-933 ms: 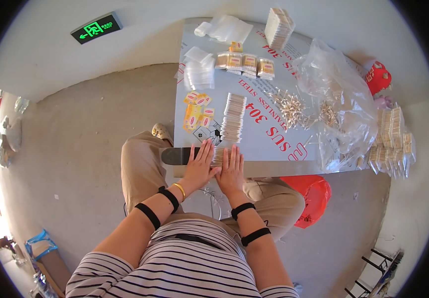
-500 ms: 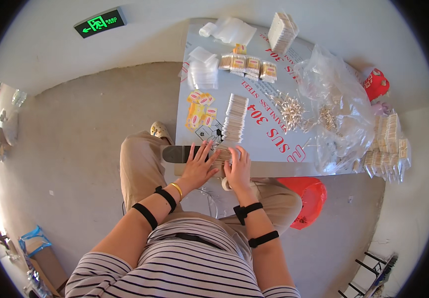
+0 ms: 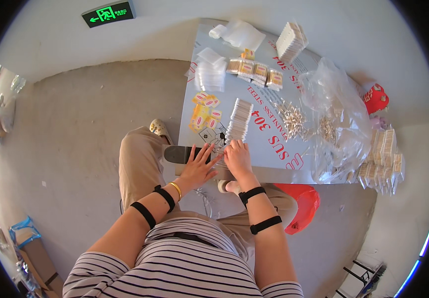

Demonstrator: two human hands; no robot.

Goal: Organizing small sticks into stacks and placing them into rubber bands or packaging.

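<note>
Squaring a row of small white packets (image 3: 238,120) on the surface (image 3: 274,134), left hand (image 3: 198,166) flat and open, right hand (image 3: 237,158) curled on the near end, steady push probably needed next.

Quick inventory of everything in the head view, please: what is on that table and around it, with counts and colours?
table: one, grey sheet top, centre
row of small white packets: one long row, centre of table, near end at right hand
yellow-orange sachets: a small cluster, left of the row
tan bundles: about four, far side
clear plastic bags: a crumpled heap, right side
loose pale small parts: one pile, beside the bags
red stool: one, under table edge
green exit sign: one, wall
left hand: fingers spread, table edge
right hand: on the row's near end
</note>
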